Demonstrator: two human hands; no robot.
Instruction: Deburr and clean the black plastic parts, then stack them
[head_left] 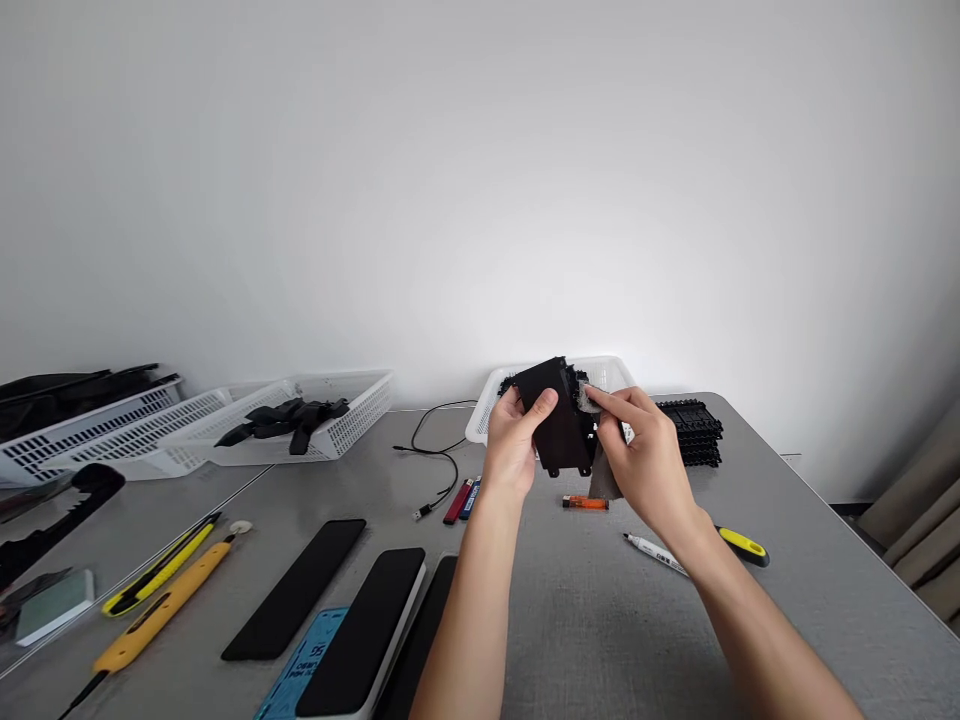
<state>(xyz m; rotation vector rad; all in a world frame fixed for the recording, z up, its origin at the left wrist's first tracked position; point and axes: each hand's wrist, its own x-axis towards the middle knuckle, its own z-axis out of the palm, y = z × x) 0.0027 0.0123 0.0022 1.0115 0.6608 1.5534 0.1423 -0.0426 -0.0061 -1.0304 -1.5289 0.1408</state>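
Observation:
My left hand [514, 440] grips a flat black plastic piece [556, 428] by its left side, thumb across its front. The piece is held tilted above the table and has small tabs along its lower edge. A grey cloth [606, 478] is pinched in my right hand [646, 452], part of it hanging below the fingers. With its index finger, that hand presses a bit of the cloth against the right side of the black piece. The far face of the piece is hidden. Below the hands lies an orange lighter [586, 503].
Behind my hands stands a white basket [611, 370], with stacked black plastic parts [691, 432] to its right. A marker [655, 552], a black cable [453, 470], a yellow cutter [161, 568], an orange corded tool [161, 610] and black slabs [296, 590] lie around.

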